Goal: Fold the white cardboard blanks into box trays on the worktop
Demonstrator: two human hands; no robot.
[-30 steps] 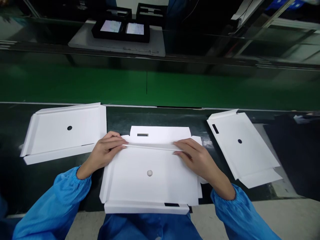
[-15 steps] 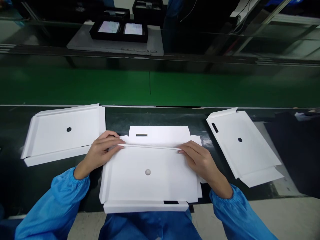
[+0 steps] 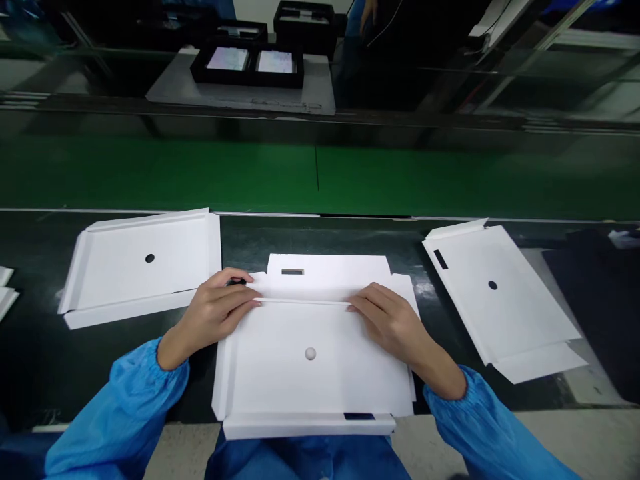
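Observation:
A white die-cut cardboard sheet (image 3: 280, 373) with a round hole lies in front of me, its side and near edges creased upward. My left hand (image 3: 217, 310) pinches the left end of a narrow raised fold across the sheet's far part. The fold's right end is pinched by my right hand (image 3: 387, 320), fingers bent and close together. Beyond the fold, a flap with a small slot lies toward the far side. Near my left hand is a second white cardboard sheet (image 3: 120, 273), partly folded. Another folded white sheet (image 3: 515, 313) rests to the right.
A green conveyor belt (image 3: 225, 173) runs across behind the dark worktable (image 3: 320, 233). Dark sheets (image 3: 600, 300) lie at the far right. White pieces (image 3: 6, 293) show at the left edge. Past the belt, a black tray (image 3: 250, 67) holds two bright panels. A person's hand (image 3: 369, 13) shows at the top.
The raised fold sits a little nearer to me and looks straighter. My right hand has moved inward along it, toward my left. The whole view has shifted slightly.

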